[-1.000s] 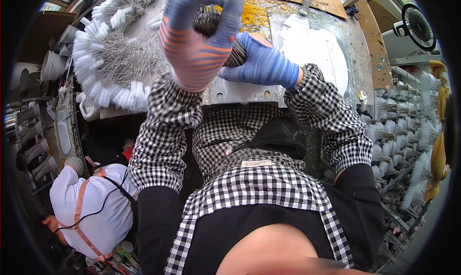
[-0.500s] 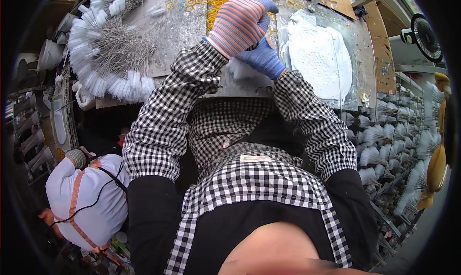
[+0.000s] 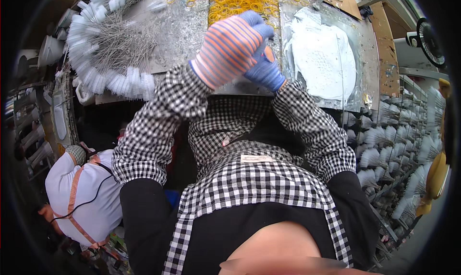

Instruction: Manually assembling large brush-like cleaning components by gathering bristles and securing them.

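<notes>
My left hand (image 3: 229, 49), in an orange-and-blue striped knit glove, is closed at the near edge of the metal worktable (image 3: 177, 40). Pressed up against it is my right hand (image 3: 265, 72), in a blue knit glove with one bare fingertip showing, its fingers curled in. Whatever the two hands grip between them is hidden by the gloves. Just beyond them lies a heap of yellow rubber bands (image 3: 235, 4). To their left, a ring of white-bristled brushes (image 3: 108, 78) lies with thin wire stems pointing inward.
A white paste-like slab (image 3: 321, 59) covers a board right of my hands. Racks of white brushes (image 3: 384, 140) stand at the right, below a black fan (image 3: 430, 42). Another person (image 3: 84, 193) in a white top is at lower left. Cardboard (image 3: 336, 4) borders the table's far side.
Both hands have come slightly nearer to me, and my left forearm has shifted left. Blurred white bristles visible beneath the hands before are out of sight now.
</notes>
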`<state>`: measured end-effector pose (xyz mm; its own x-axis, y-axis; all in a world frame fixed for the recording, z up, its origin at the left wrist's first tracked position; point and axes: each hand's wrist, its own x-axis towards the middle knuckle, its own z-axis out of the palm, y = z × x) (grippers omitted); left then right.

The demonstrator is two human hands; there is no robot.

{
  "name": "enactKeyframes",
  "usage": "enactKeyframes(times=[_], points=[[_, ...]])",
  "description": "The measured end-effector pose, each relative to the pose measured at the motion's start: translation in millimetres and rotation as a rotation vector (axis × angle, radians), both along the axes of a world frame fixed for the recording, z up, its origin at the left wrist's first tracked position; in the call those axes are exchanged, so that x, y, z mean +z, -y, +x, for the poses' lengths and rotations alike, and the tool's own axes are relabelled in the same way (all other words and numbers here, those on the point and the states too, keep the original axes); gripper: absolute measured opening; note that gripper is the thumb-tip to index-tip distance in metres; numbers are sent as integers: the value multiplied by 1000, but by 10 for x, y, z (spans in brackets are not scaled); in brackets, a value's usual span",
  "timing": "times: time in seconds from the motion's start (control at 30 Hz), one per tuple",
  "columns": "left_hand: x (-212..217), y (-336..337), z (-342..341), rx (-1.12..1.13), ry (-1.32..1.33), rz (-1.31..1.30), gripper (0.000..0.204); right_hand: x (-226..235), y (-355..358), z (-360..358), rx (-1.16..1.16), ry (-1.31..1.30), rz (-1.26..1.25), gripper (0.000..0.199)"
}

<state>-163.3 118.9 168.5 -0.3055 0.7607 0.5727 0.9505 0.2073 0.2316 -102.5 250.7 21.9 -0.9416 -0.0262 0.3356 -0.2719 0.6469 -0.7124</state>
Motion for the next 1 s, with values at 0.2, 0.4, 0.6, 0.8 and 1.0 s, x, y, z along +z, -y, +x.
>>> enactKeyframes(times=[0.2, 0.4, 0.6, 0.8, 1.0], points=[[180, -66, -141, 0, -25, -35, 24, 468, 33, -33, -41, -17, -77, 34], [285, -58, 190, -176, 41, 149, 21, 56, 51, 63, 2, -204, -143, 20], [363, -318, 280, -140, 80, -128, 22, 554, -141, 454, -21, -156, -235, 28], [628, -1607, 431, -445, -62, -256, 29, 335, -1308, 987, -325, -426, 516, 36], [539, -2167, 409, -588, -122, -397, 11, 237, -1749, 1044, -503, 53, 276, 56]])
